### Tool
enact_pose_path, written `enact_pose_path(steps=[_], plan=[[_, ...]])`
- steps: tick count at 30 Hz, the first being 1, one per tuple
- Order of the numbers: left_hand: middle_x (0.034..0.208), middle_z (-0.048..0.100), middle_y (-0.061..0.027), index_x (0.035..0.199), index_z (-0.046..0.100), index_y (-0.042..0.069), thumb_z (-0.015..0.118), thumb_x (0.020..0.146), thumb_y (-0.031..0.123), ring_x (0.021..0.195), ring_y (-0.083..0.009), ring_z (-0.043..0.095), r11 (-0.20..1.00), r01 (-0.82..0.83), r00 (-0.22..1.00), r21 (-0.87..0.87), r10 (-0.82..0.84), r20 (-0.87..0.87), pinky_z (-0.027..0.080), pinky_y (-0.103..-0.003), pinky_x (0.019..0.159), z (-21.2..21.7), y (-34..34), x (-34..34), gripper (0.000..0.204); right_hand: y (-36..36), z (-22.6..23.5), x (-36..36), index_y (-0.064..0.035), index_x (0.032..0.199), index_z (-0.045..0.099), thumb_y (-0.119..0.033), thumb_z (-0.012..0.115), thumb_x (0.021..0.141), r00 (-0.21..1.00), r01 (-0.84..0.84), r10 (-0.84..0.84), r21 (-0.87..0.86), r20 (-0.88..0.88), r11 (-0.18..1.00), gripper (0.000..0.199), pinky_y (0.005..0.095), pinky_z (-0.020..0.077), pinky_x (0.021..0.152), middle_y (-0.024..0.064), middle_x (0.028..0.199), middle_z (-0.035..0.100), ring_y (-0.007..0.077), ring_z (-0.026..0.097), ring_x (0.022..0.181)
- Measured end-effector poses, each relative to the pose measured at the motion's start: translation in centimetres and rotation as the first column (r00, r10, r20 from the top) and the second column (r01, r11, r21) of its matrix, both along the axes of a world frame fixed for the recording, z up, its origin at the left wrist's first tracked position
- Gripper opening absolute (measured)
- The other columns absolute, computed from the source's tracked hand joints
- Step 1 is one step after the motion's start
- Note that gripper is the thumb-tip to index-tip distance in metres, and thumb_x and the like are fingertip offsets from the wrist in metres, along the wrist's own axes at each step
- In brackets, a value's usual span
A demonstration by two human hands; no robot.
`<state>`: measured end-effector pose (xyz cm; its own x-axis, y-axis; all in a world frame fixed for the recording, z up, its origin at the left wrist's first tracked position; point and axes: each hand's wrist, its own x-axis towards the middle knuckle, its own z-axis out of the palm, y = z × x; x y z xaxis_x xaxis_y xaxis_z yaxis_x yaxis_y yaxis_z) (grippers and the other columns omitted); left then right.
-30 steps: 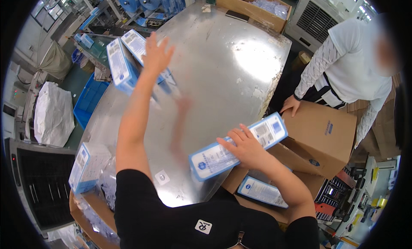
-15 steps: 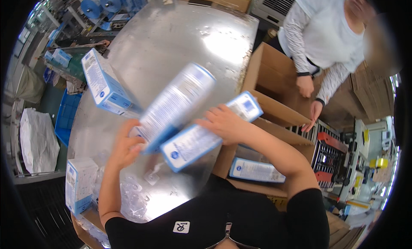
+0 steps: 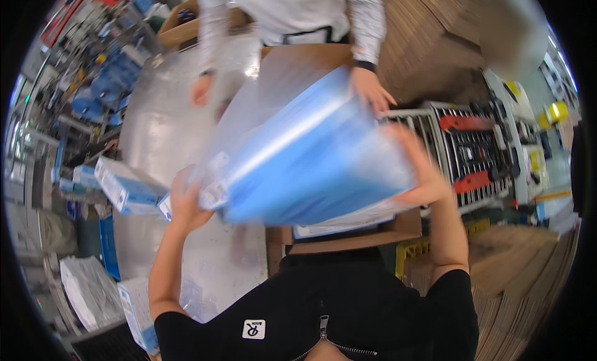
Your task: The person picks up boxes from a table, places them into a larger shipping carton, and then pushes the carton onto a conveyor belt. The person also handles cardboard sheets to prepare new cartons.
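Note:
A blue and white carton box (image 3: 311, 156), smeared by motion, is held up between my two hands. It may be more than one box pressed together; the blur hides this. My left hand (image 3: 189, 202) is closed at its left end, and my right hand (image 3: 420, 171) grips the right end. Below them stands an open brown cardboard shipping box (image 3: 360, 241), with a blue-edged white package (image 3: 342, 227) partly visible inside. Another blue and white box (image 3: 130, 187) rests on the metal table (image 3: 155, 124), left of my left hand.
Across from me a person in white stands with one hand (image 3: 371, 90) by the shipping box and another (image 3: 202, 90) over the table. A roller conveyor (image 3: 429, 134) lies right. Another blue and white box (image 3: 137, 308) is at lower left. Flat cardboard stacks (image 3: 516, 286) stand right.
My view has turned right. The held boxes have swung from over the table to above the shipping box. My right hand has moved to the right end. The other person's hands have spread apart.

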<state>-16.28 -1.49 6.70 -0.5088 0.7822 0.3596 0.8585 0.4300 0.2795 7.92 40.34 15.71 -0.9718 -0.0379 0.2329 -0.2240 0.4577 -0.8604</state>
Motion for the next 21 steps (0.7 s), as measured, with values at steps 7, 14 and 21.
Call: enact_pose_path(steps=[7,14,21], plan=[[0.122,0.045,-0.0251,0.140,0.029,0.010,0.073,0.061,0.013,0.103,-0.0379,0.051,0.844,0.432,0.892,0.319,-0.452,-0.010,0.043,-0.041,0.087,2.6,16.8,7.7,0.091,7.9,-13.2,17.3,0.0002,0.136,0.032,-0.042,0.059,0.077,0.727,0.507,-0.589,-0.854,0.353,0.113,0.078,0.0426,0.0432,0.096,0.0189,0.130,0.046,0.0312,0.049,0.116],[0.130,0.048,-0.0199,0.129,0.050,0.015,0.059,0.079,0.037,0.115,-0.0347,0.049,0.850,0.524,0.335,0.058,-0.268,0.903,0.041,-0.042,0.093,-21.6,26.0,12.7,0.055,4.0,-10.2,12.4,0.0022,0.135,0.032,-0.045,0.057,0.079,0.905,0.250,-0.403,-0.938,0.137,0.242,0.077,0.0445,0.0470,0.091,0.0212,0.127,0.048,0.0325,0.055,0.109],[0.116,0.055,-0.0193,0.116,0.054,0.006,0.058,0.085,0.028,0.102,-0.0283,0.057,0.759,0.629,0.763,-0.169,-0.561,0.320,0.048,-0.036,0.081,-17.1,20.9,14.6,0.038,0.0,-7.1,-0.1,-0.0208,0.139,0.036,-0.029,0.077,0.064,0.969,-0.109,-0.115,0.793,0.220,0.599,0.085,0.0475,0.0251,0.106,0.0231,0.142,0.026,0.0378,0.031,0.129]])
